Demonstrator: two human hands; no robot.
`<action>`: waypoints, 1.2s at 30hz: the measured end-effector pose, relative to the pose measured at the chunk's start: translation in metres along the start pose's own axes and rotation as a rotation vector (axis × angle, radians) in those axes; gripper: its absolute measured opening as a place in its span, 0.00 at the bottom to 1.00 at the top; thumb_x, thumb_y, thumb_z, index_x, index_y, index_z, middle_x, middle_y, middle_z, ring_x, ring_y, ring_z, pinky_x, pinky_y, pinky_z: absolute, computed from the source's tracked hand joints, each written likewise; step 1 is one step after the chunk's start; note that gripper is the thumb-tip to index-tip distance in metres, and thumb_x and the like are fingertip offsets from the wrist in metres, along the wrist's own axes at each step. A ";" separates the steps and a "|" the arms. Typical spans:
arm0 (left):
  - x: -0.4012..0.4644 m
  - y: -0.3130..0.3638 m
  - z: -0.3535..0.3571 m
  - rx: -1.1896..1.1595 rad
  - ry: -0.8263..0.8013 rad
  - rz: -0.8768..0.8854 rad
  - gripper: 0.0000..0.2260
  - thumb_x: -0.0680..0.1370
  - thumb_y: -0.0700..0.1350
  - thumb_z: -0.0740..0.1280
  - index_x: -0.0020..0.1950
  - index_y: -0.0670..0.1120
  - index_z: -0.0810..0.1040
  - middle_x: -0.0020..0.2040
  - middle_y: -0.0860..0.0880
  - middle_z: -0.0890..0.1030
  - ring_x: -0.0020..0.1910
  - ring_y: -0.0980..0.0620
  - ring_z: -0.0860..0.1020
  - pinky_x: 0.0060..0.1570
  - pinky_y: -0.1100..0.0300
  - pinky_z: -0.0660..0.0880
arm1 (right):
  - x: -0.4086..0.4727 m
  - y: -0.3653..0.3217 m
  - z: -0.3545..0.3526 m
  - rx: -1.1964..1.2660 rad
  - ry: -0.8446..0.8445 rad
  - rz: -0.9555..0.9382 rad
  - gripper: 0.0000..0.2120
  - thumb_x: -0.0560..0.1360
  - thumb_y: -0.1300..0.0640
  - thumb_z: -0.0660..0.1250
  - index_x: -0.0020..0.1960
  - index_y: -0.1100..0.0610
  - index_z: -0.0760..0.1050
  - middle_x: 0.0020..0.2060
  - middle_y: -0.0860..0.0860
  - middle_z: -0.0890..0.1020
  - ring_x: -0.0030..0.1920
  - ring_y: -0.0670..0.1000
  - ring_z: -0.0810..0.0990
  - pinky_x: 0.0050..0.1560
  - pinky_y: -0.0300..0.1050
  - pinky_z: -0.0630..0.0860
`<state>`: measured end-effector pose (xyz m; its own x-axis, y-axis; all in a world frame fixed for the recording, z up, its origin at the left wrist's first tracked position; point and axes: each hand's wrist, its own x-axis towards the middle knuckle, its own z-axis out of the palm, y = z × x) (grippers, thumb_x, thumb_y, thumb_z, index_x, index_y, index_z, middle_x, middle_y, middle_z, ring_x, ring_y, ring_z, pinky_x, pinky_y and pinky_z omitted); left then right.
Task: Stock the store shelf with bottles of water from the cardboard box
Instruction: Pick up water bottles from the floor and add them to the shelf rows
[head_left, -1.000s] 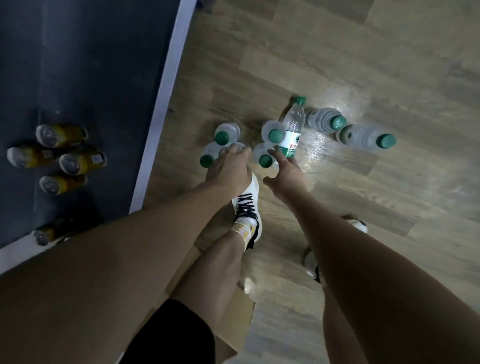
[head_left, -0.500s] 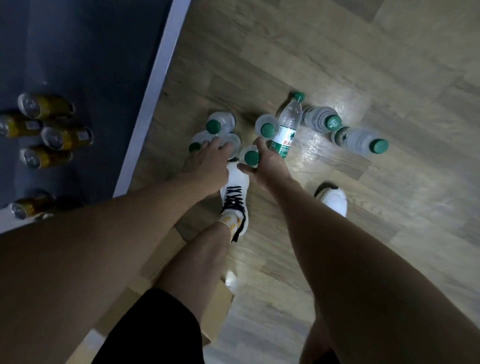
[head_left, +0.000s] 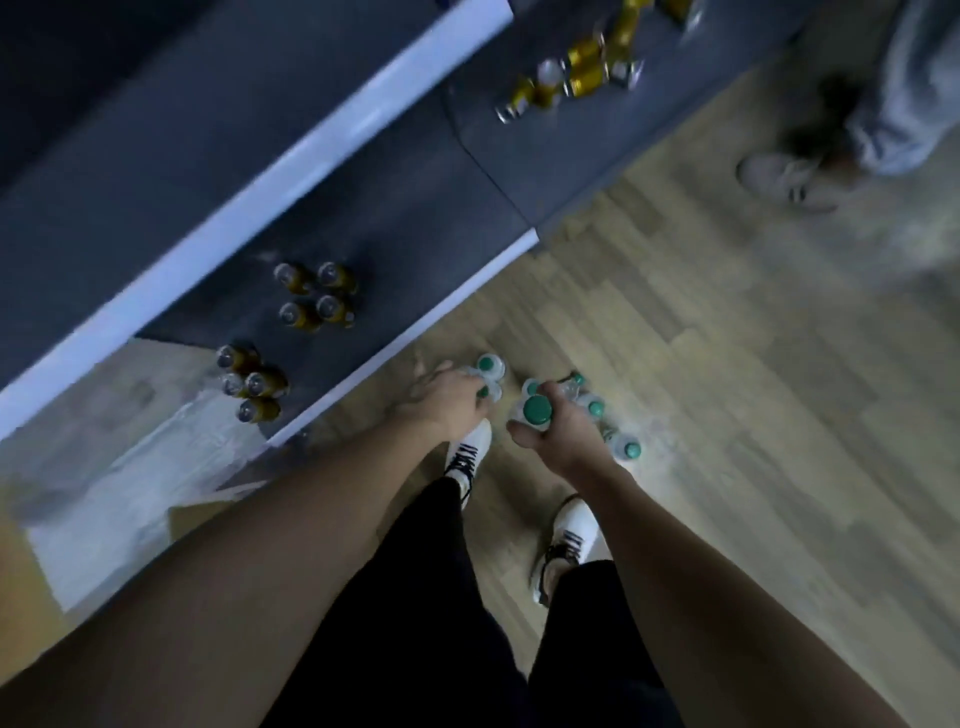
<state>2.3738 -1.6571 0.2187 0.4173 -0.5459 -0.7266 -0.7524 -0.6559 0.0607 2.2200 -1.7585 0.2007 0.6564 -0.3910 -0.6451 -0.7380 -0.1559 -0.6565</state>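
While blur smears frame, right hand (head_left: 563, 431) grips water bottle (head_left: 536, 410).

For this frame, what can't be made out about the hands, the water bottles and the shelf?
- Head view, left hand: how many water bottles it holds; its fingers cover them.
- Right hand: grips a green-capped bottle; motion blur hides any label.
- Yellow bottles on the shelf: labels too small and blurred.
- Another person's shoe: the rest is cut off by the top right edge.
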 end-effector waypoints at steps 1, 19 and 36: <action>-0.024 0.002 -0.021 0.000 -0.001 -0.011 0.18 0.82 0.55 0.54 0.65 0.52 0.75 0.65 0.50 0.76 0.68 0.46 0.67 0.72 0.41 0.50 | -0.017 -0.022 -0.017 -0.023 -0.010 -0.043 0.21 0.72 0.48 0.73 0.58 0.55 0.70 0.43 0.50 0.79 0.44 0.54 0.78 0.43 0.47 0.73; -0.346 -0.112 -0.251 -0.269 0.594 -0.262 0.13 0.80 0.56 0.59 0.51 0.50 0.78 0.54 0.46 0.81 0.52 0.43 0.78 0.46 0.55 0.72 | -0.175 -0.413 -0.085 -0.169 -0.081 -0.692 0.10 0.69 0.50 0.75 0.47 0.52 0.79 0.43 0.48 0.84 0.44 0.47 0.82 0.46 0.40 0.78; -0.457 -0.309 -0.307 -0.965 1.013 -0.022 0.31 0.62 0.55 0.81 0.62 0.53 0.76 0.57 0.56 0.81 0.56 0.55 0.79 0.59 0.57 0.74 | -0.268 -0.701 0.023 -0.161 -0.155 -0.853 0.15 0.71 0.47 0.75 0.50 0.57 0.81 0.48 0.56 0.84 0.46 0.58 0.85 0.36 0.58 0.83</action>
<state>2.5721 -1.3652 0.7424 0.9182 -0.3935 0.0455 -0.2704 -0.5386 0.7980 2.5653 -1.5231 0.8250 0.9990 0.0426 -0.0141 0.0075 -0.4688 -0.8833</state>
